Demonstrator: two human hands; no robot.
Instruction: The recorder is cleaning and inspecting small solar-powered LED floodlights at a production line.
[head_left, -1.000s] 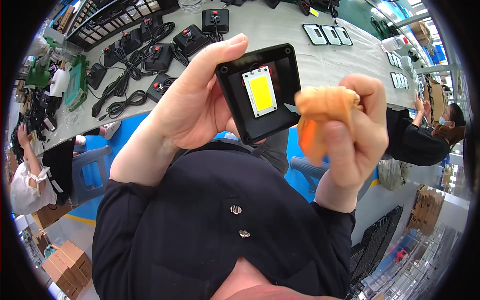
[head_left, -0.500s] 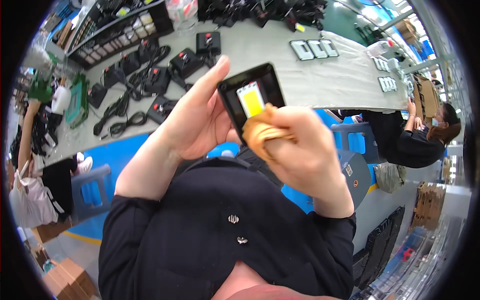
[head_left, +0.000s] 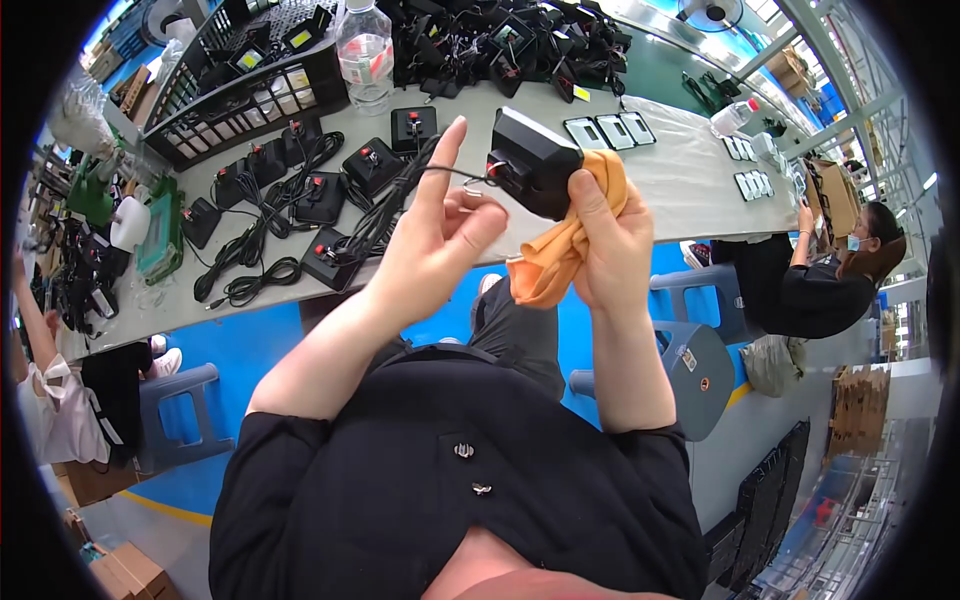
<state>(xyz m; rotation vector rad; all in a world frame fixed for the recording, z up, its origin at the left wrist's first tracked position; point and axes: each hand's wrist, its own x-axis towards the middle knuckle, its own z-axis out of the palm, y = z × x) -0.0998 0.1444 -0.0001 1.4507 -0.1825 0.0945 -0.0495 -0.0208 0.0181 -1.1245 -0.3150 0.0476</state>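
My right hand (head_left: 615, 235) grips a black boxy device (head_left: 540, 165) by its right side, with an orange cloth (head_left: 548, 262) bunched under the fingers. The device's back, with a small red part, faces left. From it a black cable (head_left: 455, 172) runs left across my left hand (head_left: 435, 225), and a bundled length hangs beside that hand. My left index finger points up and the thumb is stretched out, apart from the device. The other fingers are partly curled, with nothing seen in them.
Several similar black devices (head_left: 318, 198) with coiled cables lie on the grey table (head_left: 480, 112). Behind stand a black crate (head_left: 250, 115), a plastic bottle (head_left: 366, 60) and a heap of black devices (head_left: 500, 45). White frames (head_left: 608, 131) lie to the right. Another person (head_left: 835, 280) sits far right.
The device has been turned from its open face with the yellow label to its back, and raised. My left hand has let go of its edge; the right hand now grips the device through the cloth.
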